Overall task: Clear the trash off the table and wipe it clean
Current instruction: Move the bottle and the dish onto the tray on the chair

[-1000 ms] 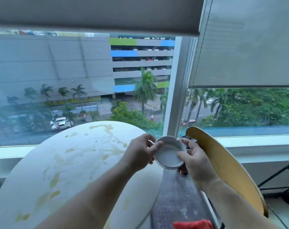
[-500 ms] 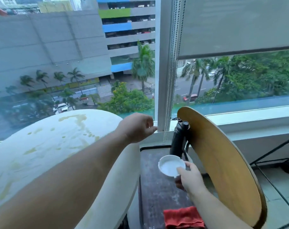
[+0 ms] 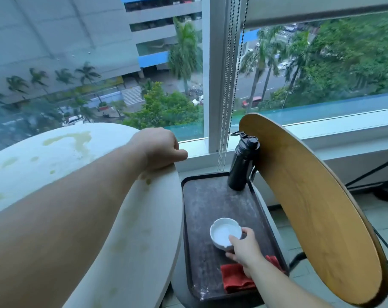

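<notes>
While R grip [image 3: 244, 250] pinches ashtray [image 3: 222, 235] rim on tray [image 3: 210, 196] centre, L grip [image 3: 155, 147] fisted at table [image 3: 55, 156] edge.

No lettering can be read anywhere. The black bottle [image 3: 243, 165] shows no legible label on the side facing the camera. Beyond the window [image 3: 188, 134] behind the bottle, a yellowish strip [image 3: 99, 86] along the building [image 3: 55, 30] may be signage, but it is too blurred to read.

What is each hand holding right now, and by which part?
Right hand pinches the white ashtray by its near rim. Left hand rests curled on the table edge; whether it grips is unclear.
</notes>
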